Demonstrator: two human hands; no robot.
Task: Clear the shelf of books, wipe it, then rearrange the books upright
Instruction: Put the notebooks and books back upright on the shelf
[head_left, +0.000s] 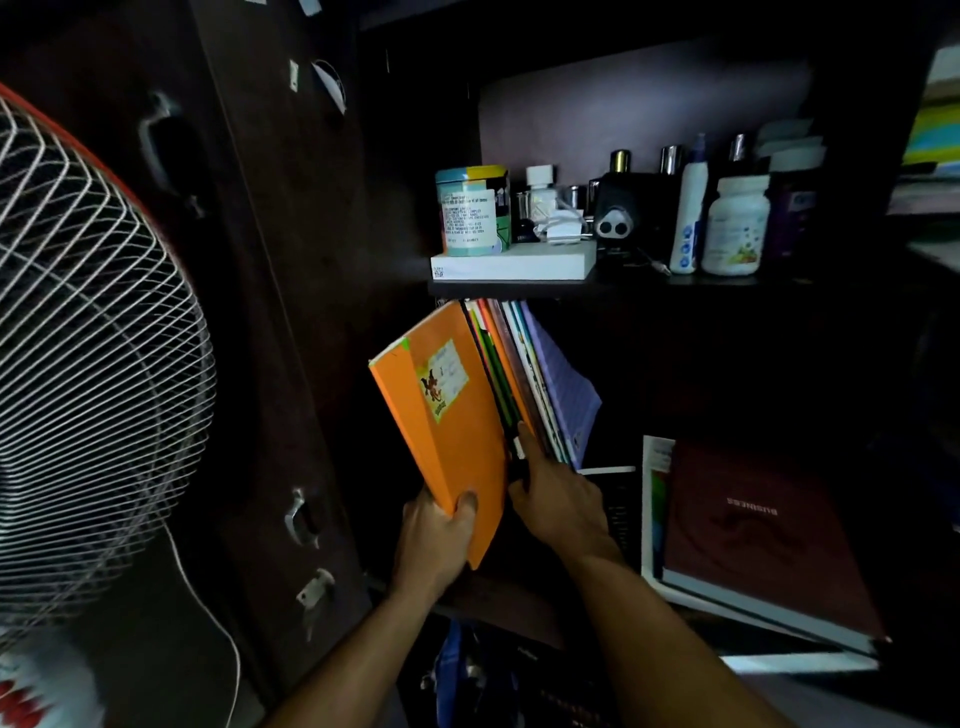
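An orange notebook (441, 415) with a sticker label stands tilted at the left of the dark shelf opening. My left hand (436, 540) grips its lower corner, thumb on the cover. Right beside it leans a row of several thin books (530, 374), the outermost one purple. My right hand (556, 499) holds the bottom of that row, fingers reaching between the books. A dark red book (763, 530) lies flat on a stack at the right of the shelf.
The shelf above (519, 288) carries a white box, a tin (472, 210), bottles and a white jar (735, 226). A standing fan (88, 332) fills the left side. A dark cabinet door (270, 312) with metal handles stands between fan and shelf.
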